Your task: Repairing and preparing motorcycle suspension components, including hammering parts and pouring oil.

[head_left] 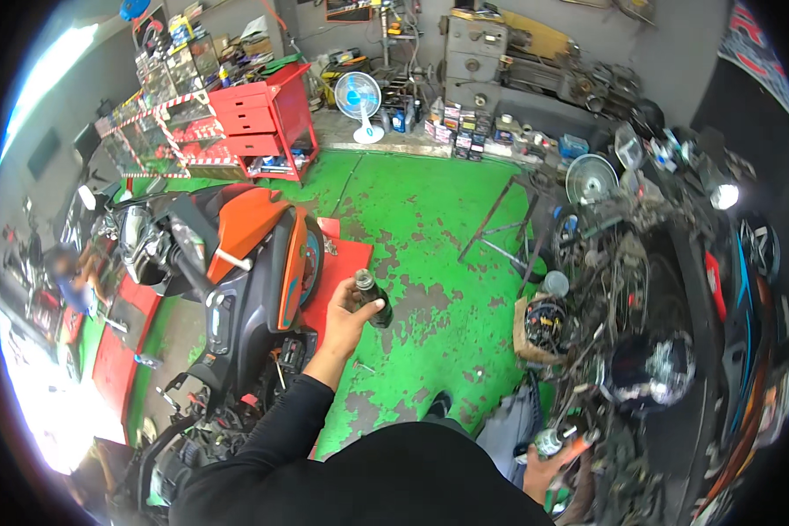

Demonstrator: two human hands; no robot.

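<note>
My left hand (348,314) is raised in front of me, over the green floor. Its fingers are closed round a dark cylindrical bottle-like thing (377,307) with a paler, glassy or metallic top. I cannot make out its exact kind. Low on the right, my right hand (542,478) is closed on a small white-and-green bottle (549,442). An orange tube-like piece (581,445) lies against that hand; whether it is held too, I cannot tell. To the left of my left hand stands an orange and grey scooter (252,228) beside a red platform (346,263).
A red tool cabinet (254,118) and a blue-and-white fan (358,96) stand at the back. Motorcycle parts crowd the right side, with a cardboard box (535,337) and a dark helmet-like dome (650,368). A metal stand (508,232) is ahead. Another person (74,280) sits far left.
</note>
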